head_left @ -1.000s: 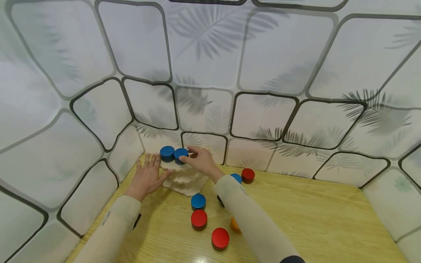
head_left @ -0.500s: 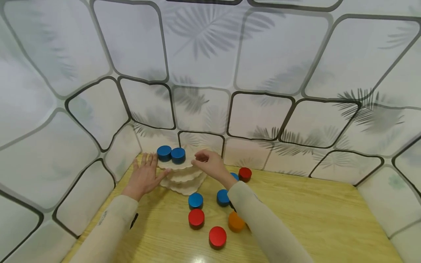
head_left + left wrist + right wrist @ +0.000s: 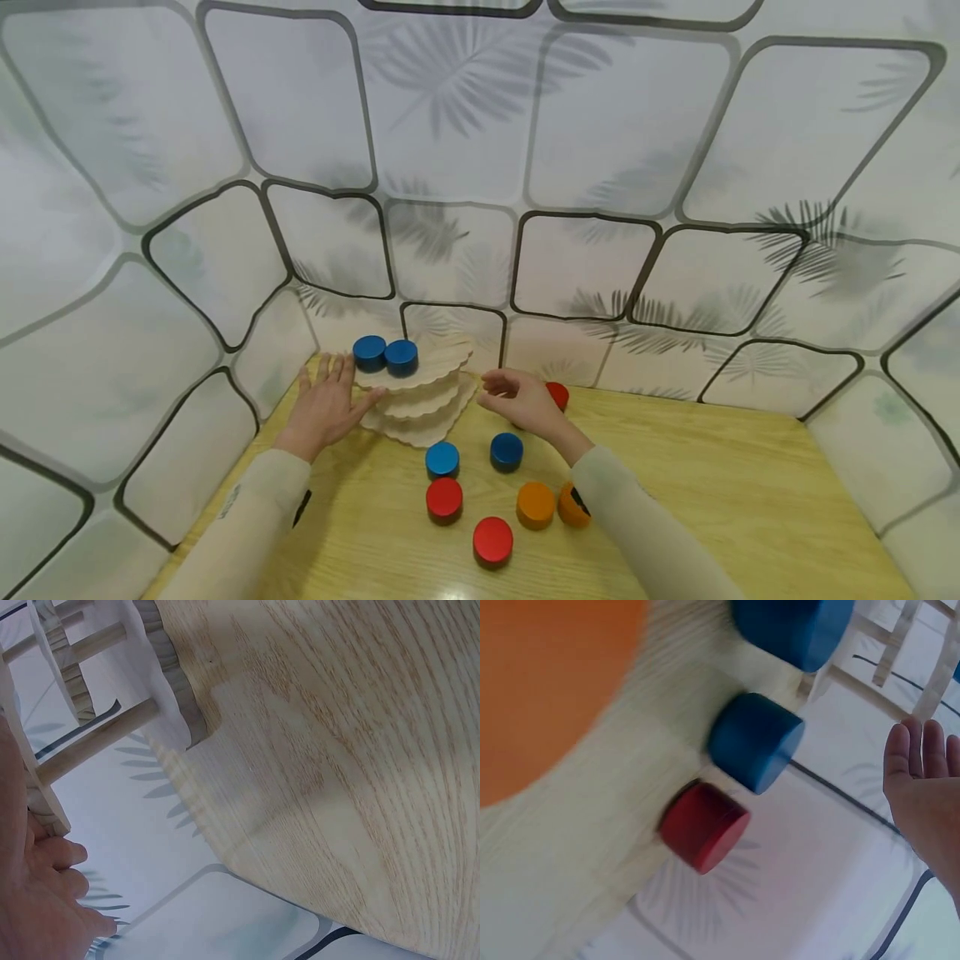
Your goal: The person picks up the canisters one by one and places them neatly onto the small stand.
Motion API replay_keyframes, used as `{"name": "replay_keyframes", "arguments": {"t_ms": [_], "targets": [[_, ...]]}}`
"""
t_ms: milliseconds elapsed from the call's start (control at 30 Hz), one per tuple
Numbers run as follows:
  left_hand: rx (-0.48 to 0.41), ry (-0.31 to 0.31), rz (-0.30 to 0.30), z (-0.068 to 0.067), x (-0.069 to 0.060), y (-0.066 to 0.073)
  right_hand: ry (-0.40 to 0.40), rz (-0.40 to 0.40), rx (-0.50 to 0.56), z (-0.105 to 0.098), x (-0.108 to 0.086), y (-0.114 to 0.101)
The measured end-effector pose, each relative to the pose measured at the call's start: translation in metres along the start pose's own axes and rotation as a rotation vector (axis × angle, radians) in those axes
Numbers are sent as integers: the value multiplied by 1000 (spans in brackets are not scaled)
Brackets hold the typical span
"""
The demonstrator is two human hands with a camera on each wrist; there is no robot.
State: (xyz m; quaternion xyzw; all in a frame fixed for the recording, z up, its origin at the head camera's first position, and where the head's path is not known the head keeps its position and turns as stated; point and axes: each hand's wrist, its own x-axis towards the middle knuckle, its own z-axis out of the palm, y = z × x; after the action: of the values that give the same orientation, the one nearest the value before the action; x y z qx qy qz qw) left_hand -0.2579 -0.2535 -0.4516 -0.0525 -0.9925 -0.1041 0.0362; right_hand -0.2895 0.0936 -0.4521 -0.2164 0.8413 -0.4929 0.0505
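Note:
A three-tiered wooden stand with wavy edges (image 3: 420, 427) is in the table's far left corner. Two blue cylinders (image 3: 370, 353) sit side by side on its top tier, towards the left. My left hand (image 3: 324, 408) touches the top tier's left edge, fingers extended beside the blue cylinders. In the left wrist view, fingertips (image 3: 73, 883) show at the board's edge. My right hand (image 3: 525, 404) hovers right of the stand, fingers loosely bent, holding nothing. It partly covers a red cylinder (image 3: 557, 395); a blue cylinder (image 3: 756, 742) beside that shows in the right wrist view.
On the table in front are a light blue cylinder (image 3: 442, 460), a dark blue one (image 3: 506, 452), two red ones (image 3: 492, 542) and two orange ones (image 3: 536, 505). My right sleeve partly hides one orange cylinder. Patterned walls (image 3: 585, 267) enclose the back and left.
My right hand let go of the right-hand blue cylinder on the top tier and moved right and down, away from the stand. The left hand has stayed at the tier's edge.

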Motion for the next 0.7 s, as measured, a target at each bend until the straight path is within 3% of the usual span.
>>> {"name": "replay_keyframes", "arguments": {"t_ms": [467, 700], "targets": [[14, 10, 2, -4, -1, 2, -3, 29, 48, -25, -38, 33], [2, -14, -4, -2, -1, 1, -33, 49, 54, -35, -57, 44]]}}
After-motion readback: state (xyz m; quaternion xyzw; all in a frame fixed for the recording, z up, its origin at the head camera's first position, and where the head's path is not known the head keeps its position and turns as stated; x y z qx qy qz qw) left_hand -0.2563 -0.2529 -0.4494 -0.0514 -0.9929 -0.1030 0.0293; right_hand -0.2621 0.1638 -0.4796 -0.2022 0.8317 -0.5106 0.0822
